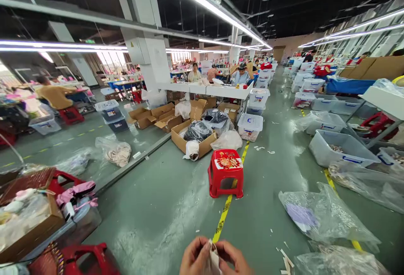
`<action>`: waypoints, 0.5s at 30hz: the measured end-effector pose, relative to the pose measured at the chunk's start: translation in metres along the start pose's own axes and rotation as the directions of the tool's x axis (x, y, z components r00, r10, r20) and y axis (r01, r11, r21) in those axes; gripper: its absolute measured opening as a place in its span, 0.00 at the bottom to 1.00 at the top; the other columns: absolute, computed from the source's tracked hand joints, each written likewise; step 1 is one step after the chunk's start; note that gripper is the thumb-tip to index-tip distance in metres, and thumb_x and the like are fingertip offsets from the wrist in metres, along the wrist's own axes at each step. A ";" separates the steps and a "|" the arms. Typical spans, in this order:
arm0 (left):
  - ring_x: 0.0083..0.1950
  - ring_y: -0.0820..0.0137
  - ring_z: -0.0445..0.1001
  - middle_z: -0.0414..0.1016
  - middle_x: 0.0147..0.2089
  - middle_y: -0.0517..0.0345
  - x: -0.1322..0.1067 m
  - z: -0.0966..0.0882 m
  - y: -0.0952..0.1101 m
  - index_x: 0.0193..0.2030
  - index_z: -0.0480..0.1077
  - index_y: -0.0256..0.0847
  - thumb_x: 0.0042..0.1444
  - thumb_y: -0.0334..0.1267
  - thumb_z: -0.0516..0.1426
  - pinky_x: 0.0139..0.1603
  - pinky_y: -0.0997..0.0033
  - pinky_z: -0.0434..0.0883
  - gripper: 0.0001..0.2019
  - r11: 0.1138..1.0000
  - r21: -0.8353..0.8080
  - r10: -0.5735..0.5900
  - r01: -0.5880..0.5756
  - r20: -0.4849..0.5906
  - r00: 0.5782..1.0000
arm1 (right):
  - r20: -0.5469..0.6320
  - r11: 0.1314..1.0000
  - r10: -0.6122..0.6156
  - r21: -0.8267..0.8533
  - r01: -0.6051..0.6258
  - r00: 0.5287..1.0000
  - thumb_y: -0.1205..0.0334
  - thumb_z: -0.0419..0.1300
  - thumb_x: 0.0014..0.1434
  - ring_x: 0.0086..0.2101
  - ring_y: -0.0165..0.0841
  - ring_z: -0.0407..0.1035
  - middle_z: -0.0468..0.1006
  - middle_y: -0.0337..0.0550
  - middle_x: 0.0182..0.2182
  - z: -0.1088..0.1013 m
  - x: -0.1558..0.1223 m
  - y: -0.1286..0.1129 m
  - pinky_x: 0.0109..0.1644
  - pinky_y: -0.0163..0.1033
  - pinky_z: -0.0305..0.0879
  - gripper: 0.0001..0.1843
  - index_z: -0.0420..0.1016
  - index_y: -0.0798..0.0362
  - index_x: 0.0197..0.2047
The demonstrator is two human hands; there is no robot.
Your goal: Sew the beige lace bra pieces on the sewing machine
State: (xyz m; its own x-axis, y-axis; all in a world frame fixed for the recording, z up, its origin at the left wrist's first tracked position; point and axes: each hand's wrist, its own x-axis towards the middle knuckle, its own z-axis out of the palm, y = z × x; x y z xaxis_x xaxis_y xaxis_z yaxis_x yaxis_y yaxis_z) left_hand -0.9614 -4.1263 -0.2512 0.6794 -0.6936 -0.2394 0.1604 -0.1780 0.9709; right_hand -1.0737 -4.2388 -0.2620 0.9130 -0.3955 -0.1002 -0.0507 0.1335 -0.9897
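Note:
At the bottom edge of the view, my left hand (pixel 195 256) and my right hand (pixel 232 259) are close together. Between them they pinch a small piece of off-white fabric (pixel 214 261), its upper edge folded and slightly parted. The fingers of both hands are curled onto it, and its lower part runs out of the frame. Ahead of the hands, on the green floor, stands a red plastic stool (pixel 226 174) with a flower print on its seat.
Cardboard boxes (pixel 192 138) with plastic bags sit beneath a white worktable (pixel 205 89). Clear bins (pixel 344 148) and plastic bags (pixel 328 214) line the right side. At lower left are a carton (pixel 34 228) and a red stool (pixel 91 260). Several people sit working farther back.

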 end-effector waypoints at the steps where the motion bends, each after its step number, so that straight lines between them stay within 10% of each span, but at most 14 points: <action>1: 0.34 0.66 0.70 0.71 0.30 0.54 0.016 -0.009 0.014 0.25 0.73 0.39 0.48 0.63 0.61 0.37 0.69 0.69 0.25 0.997 -0.013 0.071 -0.071 0.016 0.997 | 0.006 0.999 -0.033 -0.013 0.033 0.999 0.42 0.60 0.56 0.35 0.39 0.69 0.77 0.44 0.32 0.003 0.019 -0.012 0.41 0.41 0.65 0.21 0.77 0.52 0.37; 7: 0.33 0.70 0.67 0.72 0.34 0.54 0.098 -0.067 0.078 0.33 0.75 0.37 0.49 0.59 0.62 0.33 0.73 0.64 0.23 1.000 -0.014 0.021 -0.020 0.069 0.997 | -0.012 0.999 0.031 0.027 -0.031 0.999 0.41 0.59 0.57 0.34 0.35 0.64 0.73 0.41 0.31 0.024 0.126 -0.037 0.41 0.39 0.61 0.21 0.74 0.53 0.35; 15: 0.26 0.74 0.61 0.69 0.25 0.60 0.209 -0.121 0.083 0.31 0.73 0.36 0.49 0.57 0.62 0.28 0.75 0.58 0.22 0.996 -0.056 -0.073 0.070 -0.053 0.996 | 0.068 0.985 0.082 0.146 -0.091 0.994 0.41 0.59 0.58 0.29 0.30 0.63 0.71 0.35 0.29 0.029 0.267 -0.031 0.34 0.35 0.60 0.21 0.63 0.49 0.41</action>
State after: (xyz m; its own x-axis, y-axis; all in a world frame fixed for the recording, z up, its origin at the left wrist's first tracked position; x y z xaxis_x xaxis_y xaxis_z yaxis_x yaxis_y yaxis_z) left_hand -0.7193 -4.2013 -0.2190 0.7030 -0.6405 -0.3091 0.2474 -0.1872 0.9507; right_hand -0.8169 -4.3221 -0.2553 0.9311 -0.3208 -0.1736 -0.0739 0.3002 -0.9510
